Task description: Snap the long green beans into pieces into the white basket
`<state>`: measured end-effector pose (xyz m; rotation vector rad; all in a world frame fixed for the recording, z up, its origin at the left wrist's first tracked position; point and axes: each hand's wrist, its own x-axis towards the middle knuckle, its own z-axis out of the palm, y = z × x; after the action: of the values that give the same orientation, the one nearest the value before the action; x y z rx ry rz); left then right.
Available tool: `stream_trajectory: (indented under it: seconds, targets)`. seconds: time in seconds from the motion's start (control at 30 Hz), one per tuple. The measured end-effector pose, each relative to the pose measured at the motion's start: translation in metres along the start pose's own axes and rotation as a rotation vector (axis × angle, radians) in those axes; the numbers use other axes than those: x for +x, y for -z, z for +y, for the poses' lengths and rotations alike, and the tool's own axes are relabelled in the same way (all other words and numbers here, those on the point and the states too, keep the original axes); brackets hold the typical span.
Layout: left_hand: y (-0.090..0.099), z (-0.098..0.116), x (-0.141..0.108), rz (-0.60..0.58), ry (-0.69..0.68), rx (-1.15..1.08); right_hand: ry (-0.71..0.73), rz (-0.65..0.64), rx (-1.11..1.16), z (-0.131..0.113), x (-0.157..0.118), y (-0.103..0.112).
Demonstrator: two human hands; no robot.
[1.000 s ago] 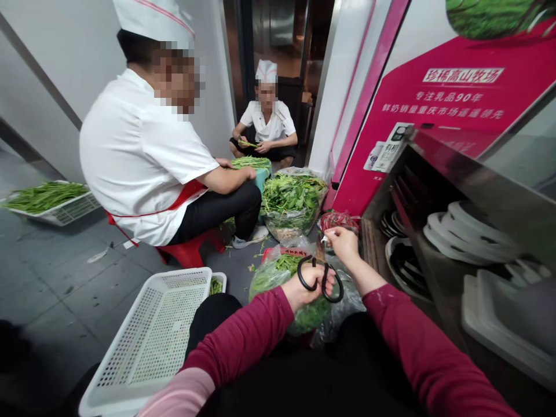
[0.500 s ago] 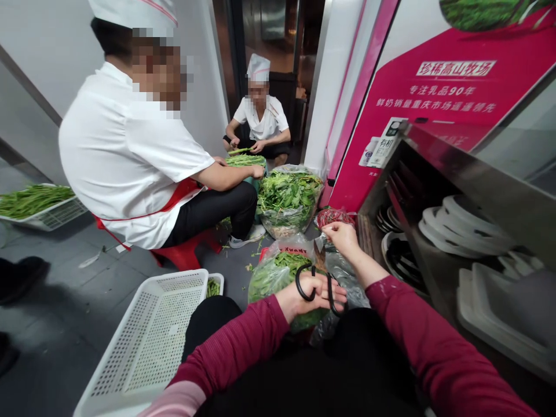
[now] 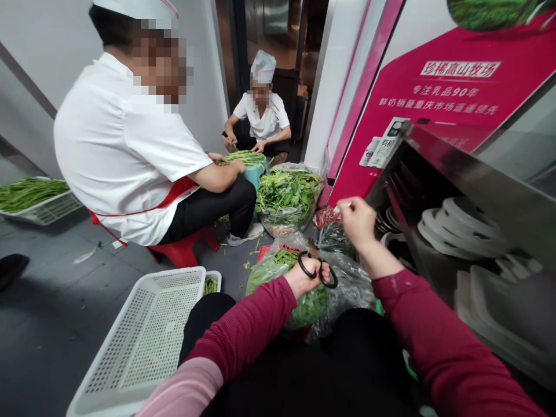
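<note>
My left hand (image 3: 303,280) is closed around the black-handled scissors (image 3: 313,251), whose brownish blades point up and away from me. Below it sits a clear plastic bag of green leaves (image 3: 271,272), with crumpled clear plastic (image 3: 351,275) spreading to the right. My right hand (image 3: 359,225) is raised beyond and to the right of the scissors, its fingers pinched together. A small pale bit shows at those fingertips, too small to name. Just past that hand lies a red-and-white bundle (image 3: 325,217) on the floor.
A white perforated basket (image 3: 143,336) stands at my left. One co-worker in white (image 3: 125,145) sits on a red stool (image 3: 186,249); another (image 3: 263,119) squats behind a large bag of leafy greens (image 3: 289,194). Metal shelving with white dishes (image 3: 456,229) closes off the right side.
My right hand has risen toward me and turned, its fingers curling in. My left hand, spread flat under the scissors before, has closed on them and moved slightly up.
</note>
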<state>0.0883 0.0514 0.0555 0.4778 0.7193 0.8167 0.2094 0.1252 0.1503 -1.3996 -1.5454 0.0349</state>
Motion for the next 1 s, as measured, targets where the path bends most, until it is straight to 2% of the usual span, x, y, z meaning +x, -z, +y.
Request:
stream_trajectory:
  seconds: [0.03, 0.07, 0.13, 0.17, 0.27, 0.37, 0.47, 0.6, 0.73, 0.8, 0.9, 0.97, 1.0]
  targets:
    - [0.001, -0.002, -0.004, 0.009, 0.003, 0.018, -0.017, 0.064, -0.011, 0.0, 0.013, 0.009]
    - [0.001, -0.002, -0.01, 0.001, 0.003, 0.039, -0.034, 0.052, -0.028, 0.004, 0.023, 0.018]
    - [-0.001, 0.004, -0.025, -0.027, -0.026, 0.079, -0.077, -0.025, -0.079, 0.022, 0.028, 0.03]
    - [-0.003, 0.01, -0.033, -0.045, -0.053, 0.098, -0.1, -0.073, -0.108, 0.036, 0.021, 0.032]
    - [-0.01, 0.03, -0.059, -0.041, -0.121, 0.192, -0.215, -0.179, -0.211, 0.093, -0.033, 0.03]
    - [-0.012, 0.04, -0.08, -0.075, -0.059, 0.34, -0.405, -0.252, -0.298, 0.149, -0.106, 0.023]
    - [-0.008, 0.03, -0.094, -0.048, -0.012, 0.552, -0.534, -0.282, -0.311, 0.188, -0.162, 0.018]
    - [0.0, 0.008, -0.1, 0.036, 0.02, 0.719, -0.615, -0.304, -0.228, 0.211, -0.197, 0.01]
    - [0.001, -0.006, -0.099, 0.071, 0.049, 0.722, -0.648, -0.303, -0.11, 0.218, -0.195, 0.006]
    - [-0.002, -0.01, -0.095, 0.082, 0.05, 0.722, -0.709, -0.248, 0.051, 0.208, -0.186, 0.011]
    - [-0.012, -0.012, -0.081, 0.112, 0.075, 0.86, -0.824, -0.155, 0.399, 0.165, -0.176, 0.029]
    - [-0.024, -0.012, -0.066, 0.066, 0.04, 1.114, -0.817, -0.17, 0.568, 0.121, -0.179, 0.043]
    - [-0.032, -0.012, -0.057, 0.015, -0.013, 1.263, -0.827, -0.193, 0.805, 0.098, -0.183, 0.048]
